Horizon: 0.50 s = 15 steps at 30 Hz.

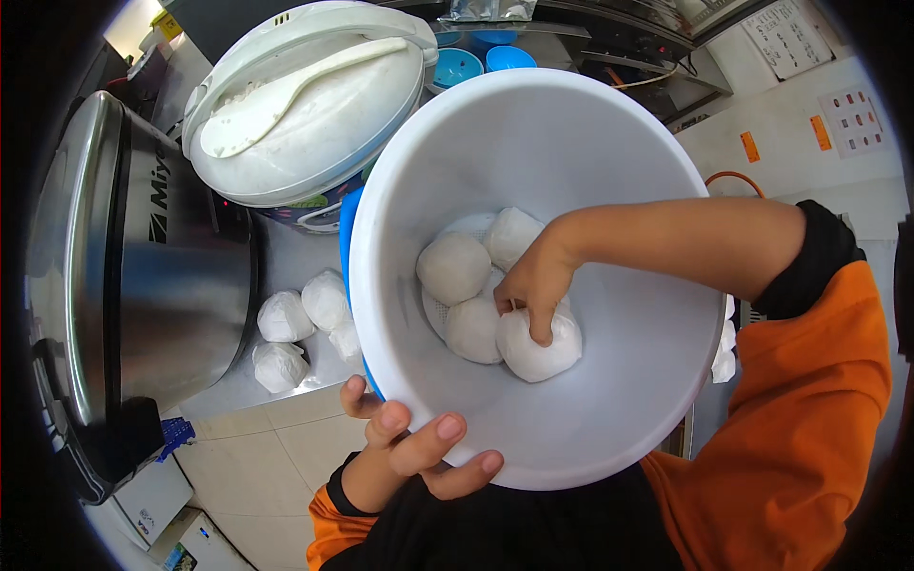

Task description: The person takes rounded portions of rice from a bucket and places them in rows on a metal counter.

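Observation:
A large white plastic tub [628,400] is tilted towards me. My left hand [428,442] grips its near left rim, fingers over the edge. Inside the tub, my right hand [535,285] has its fingers and thumb on a white paper-wrapped ball [540,346]. Several similar white balls [453,269] lie beside it at the bottom, on a pale perforated disc. Left of the tub, several white wrapped balls [285,316] rest on the steel counter [275,257]. What the wrappings hold is hidden.
A steel cooker [186,307] stands at the left. Behind it is a rice container with a white lid [343,135], a white rice paddle [285,93] lying on top. Blue bowls [510,58] sit beyond the tub. More white wrapped things [725,350] show at the tub's right.

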Tool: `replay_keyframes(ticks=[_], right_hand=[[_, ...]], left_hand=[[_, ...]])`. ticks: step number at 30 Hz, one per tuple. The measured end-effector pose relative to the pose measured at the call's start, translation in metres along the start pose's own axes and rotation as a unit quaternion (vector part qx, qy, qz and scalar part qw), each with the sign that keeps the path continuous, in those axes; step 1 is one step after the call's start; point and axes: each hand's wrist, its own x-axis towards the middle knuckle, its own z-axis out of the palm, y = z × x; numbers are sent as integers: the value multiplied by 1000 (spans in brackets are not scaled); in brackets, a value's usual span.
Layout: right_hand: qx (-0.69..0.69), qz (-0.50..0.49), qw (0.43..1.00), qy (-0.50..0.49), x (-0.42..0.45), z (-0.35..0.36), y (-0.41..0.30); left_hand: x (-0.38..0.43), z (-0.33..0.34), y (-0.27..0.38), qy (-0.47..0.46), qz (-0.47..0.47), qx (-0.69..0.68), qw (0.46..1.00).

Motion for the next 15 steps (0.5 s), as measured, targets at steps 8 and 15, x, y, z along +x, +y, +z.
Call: replay_keyframes(ticks=[8, 15], right_hand=[[2, -13, 1000, -20, 5, 0, 7], [-121, -27, 991, 49, 3, 1, -16]], left_hand=[[0, -4, 2, -27, 1, 4, 1000], [-3, -1, 1, 6, 5, 16, 1000]])
